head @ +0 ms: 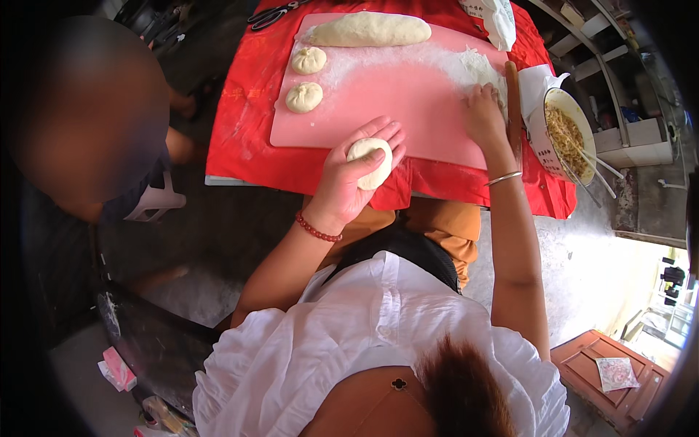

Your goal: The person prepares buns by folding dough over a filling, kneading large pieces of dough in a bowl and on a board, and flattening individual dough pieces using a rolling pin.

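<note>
My left hand (355,169) holds a round piece of dough (370,163) in its palm, the thumb lying across it. My right hand (485,109) touches the floured right side of a pink mat (393,109), fingers in the loose white flour (474,64); whether it holds anything is hidden. Just right of this hand lies a wooden rolling pin (513,104). Two pleated buns, an upper one (309,60) and a lower one (304,97), sit at the mat's left side. A long log of dough (374,29) lies along the mat's far edge.
A bowl of filling (568,134) with chopsticks stands right, on the red tablecloth (240,120). Black-handled scissors (270,17) lie far left, and a white bag (496,24) far right. A person (93,114) is at the left beside a plastic stool (158,199).
</note>
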### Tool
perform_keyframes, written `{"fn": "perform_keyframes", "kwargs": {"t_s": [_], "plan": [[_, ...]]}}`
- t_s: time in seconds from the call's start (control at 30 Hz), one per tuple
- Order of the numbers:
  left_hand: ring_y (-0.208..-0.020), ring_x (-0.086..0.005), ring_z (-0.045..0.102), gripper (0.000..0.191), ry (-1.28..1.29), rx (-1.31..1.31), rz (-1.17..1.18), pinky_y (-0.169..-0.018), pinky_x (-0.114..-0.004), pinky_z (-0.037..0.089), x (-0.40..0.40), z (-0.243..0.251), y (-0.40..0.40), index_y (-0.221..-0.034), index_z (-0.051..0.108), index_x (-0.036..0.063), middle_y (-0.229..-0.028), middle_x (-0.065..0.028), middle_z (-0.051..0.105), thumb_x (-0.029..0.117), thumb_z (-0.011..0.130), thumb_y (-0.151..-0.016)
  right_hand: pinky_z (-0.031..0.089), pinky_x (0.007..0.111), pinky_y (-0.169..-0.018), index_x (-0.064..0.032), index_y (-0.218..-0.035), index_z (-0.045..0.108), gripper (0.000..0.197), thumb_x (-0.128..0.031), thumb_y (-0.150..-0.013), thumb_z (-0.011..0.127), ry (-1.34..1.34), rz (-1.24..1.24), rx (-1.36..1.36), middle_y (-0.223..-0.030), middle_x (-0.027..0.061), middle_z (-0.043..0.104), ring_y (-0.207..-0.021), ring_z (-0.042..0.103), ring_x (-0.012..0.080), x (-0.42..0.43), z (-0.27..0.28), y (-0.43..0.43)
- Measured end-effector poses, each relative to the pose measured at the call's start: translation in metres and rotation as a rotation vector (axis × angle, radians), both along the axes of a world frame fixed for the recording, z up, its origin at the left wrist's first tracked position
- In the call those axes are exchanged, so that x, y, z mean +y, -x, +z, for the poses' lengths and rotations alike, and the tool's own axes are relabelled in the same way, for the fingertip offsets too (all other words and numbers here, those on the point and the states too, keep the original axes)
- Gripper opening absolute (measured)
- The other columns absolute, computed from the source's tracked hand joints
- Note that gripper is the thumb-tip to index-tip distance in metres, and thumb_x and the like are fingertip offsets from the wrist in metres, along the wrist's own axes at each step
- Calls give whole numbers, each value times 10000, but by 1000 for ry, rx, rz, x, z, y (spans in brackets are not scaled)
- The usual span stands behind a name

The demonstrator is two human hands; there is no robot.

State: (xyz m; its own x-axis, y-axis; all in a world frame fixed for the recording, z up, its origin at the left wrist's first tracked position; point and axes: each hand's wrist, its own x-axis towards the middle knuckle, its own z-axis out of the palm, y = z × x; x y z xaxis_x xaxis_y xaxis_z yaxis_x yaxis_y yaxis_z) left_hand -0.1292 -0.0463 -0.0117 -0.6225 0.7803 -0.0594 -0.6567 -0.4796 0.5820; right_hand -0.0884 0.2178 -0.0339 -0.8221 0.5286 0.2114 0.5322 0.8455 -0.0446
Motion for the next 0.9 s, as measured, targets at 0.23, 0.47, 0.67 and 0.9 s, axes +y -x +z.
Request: {"fn": "perform_keyframes", "kwargs": {"t_s": [0.23,0.47,0.67,0.9], "plan": [[-1341,-276,390,439,252,488,125,-1132,-404,299,-10,3,20,-1318,444,-78,-1415,-195,424,106,565,-939,249,510,-1117,82,-1359,374,538,-265,-951,430,290,441,119,-1436,304,334,-1372,289,416,-71,4,-11],[-1223,-170,447,309,589,1133,261,-1039,-301,337,-12,14,32,-1247,556,8,-1246,-85,544,127,518,-965,263,491,-1119,74,-1334,403,510,-246,-939,441,52,346,-31,-1412,301,375,-1348,337,413,-49,3,-5],[-923,-144,566,298,495,477,251,-817,-263,481,-4,13,39,-1205,559,-2,-1037,-58,579,94,589,-925,250,472,-1129,74,-1329,422,510,-252,-938,457,25,245,221,-1414,280,390,-1353,338,397,-44,-2,-10],[-1005,-179,585,359,312,37,92,-884,-299,484,-12,-3,66,-1262,514,-49,-1123,-106,596,120,557,-949,253,472,-1125,69,-1321,433,525,-305,-952,460,289,756,29,-1409,270,401,-1347,350,385,-93,16,-48]]}}
